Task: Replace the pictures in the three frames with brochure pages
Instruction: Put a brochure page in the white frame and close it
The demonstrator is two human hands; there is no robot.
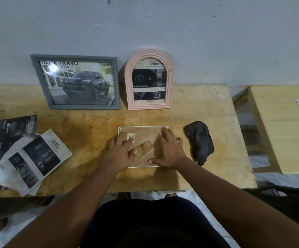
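Both hands, left point(122, 151) and right point(168, 149), flat, grip open, on face-down white frame point(143, 130)

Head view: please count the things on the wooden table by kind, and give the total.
Standing frames with brochure pages: 2, grey frame and pink arched frame
Frame lying face down under both hands: 1
Loose brochure pages: at least 2
Dark cloth: 1
Total: at least 6
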